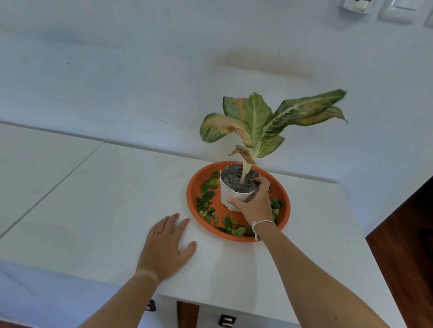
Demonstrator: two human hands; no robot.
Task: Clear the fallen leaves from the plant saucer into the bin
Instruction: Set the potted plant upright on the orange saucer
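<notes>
My right hand [252,203] curls round the white pot [236,192], which stands in the orange saucer [194,188] on the counter [100,205], while my left hand [166,246] lies flat and open at the saucer's seven o'clock, holding nothing. The fallen leaves [206,202] lie scattered round the pot from ten o'clock through six to three; no bin is in sight. If I lift carelessly, I think the top-heavy plant [262,120] could tip, or the saucer slide and spill leaves.
</notes>
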